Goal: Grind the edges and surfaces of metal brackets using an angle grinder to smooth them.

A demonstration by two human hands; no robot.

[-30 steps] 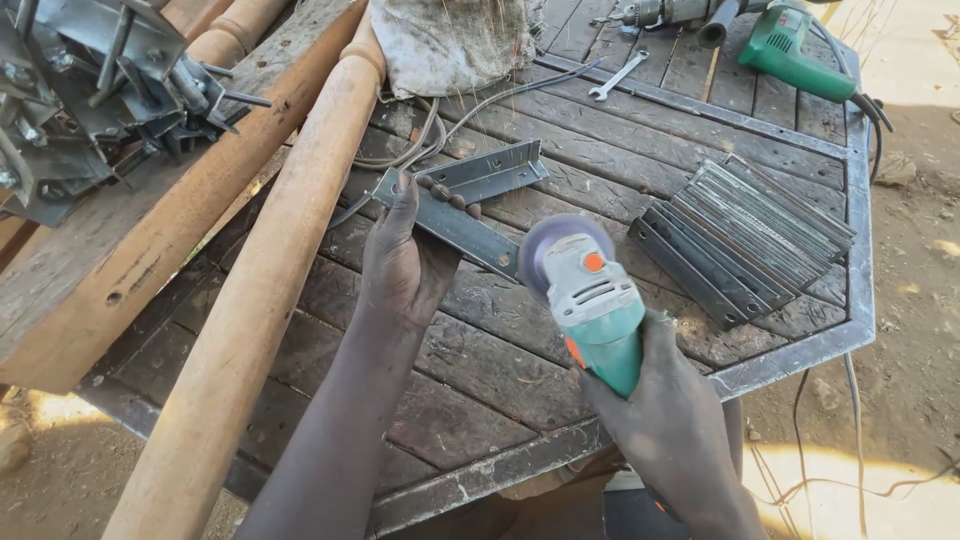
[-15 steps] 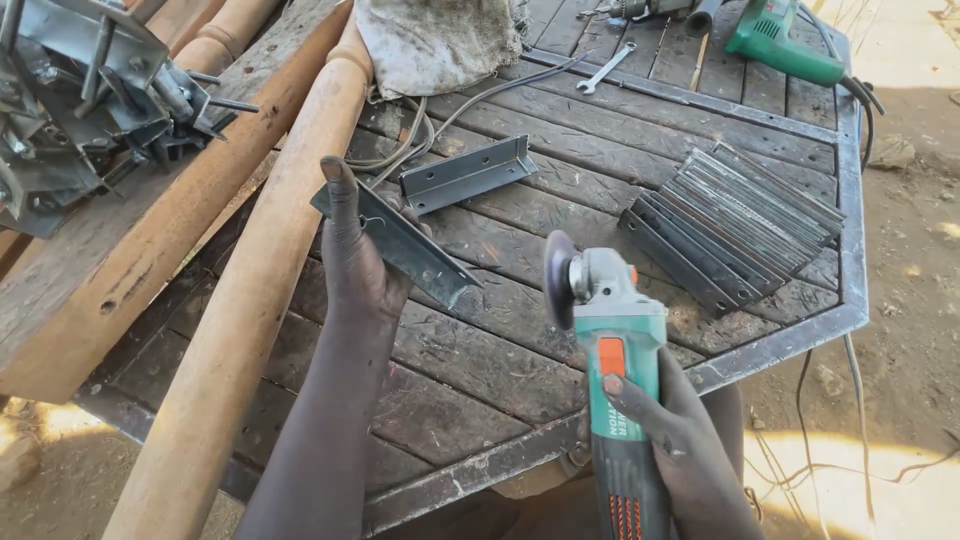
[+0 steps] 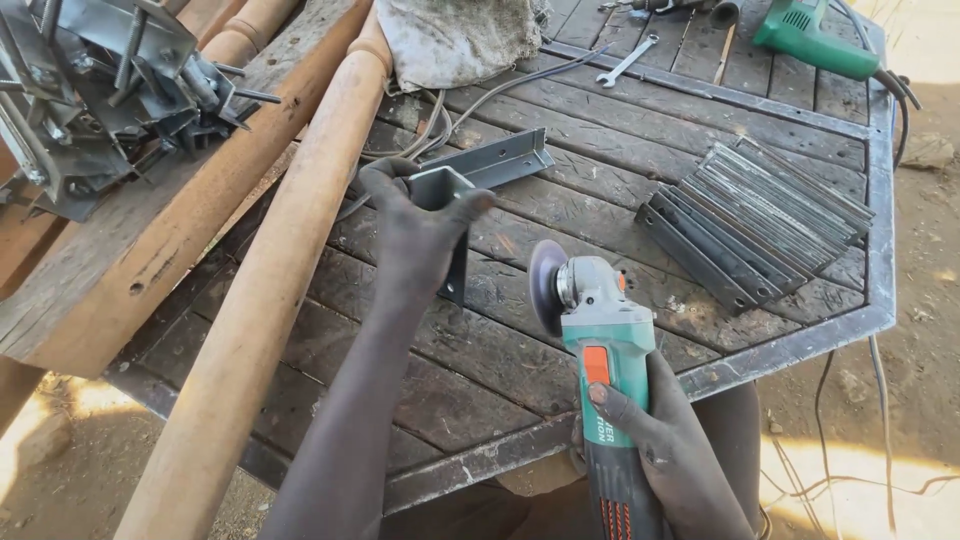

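- Our left hand point(image 3: 420, 225) has its fingers wrapped around a short piece of steel angle point(image 3: 447, 225), holding it upright over the table, its lower end close to the planks.
- Our right hand point(image 3: 665, 440) is closed around the body of a green angle grinder point(image 3: 600, 340), thumb lying by the orange switch; its disc point(image 3: 546, 287) stands on edge, just beside the held angle, apart from it.
- There is bare planking between the two hands and to the right of the disc, up to a stack of angle pieces point(image 3: 755, 225) near the steel rim point(image 3: 790, 345) of the wooden table point(image 3: 500, 360).
- To the left, a round wooden pole point(image 3: 270, 300) lies close along our left forearm.
- Half a second ago the angle lay flatter in the hand and pointed toward the grinder; now it stands nearly vertical, and the disc sits nearer to it.
- We count two loose angle pieces: the held one and a second angle point(image 3: 500, 160) lying behind it; two green power tools, the other point(image 3: 805, 40) at the far edge; one spanner point(image 3: 628, 60); one cloth point(image 3: 455, 40).
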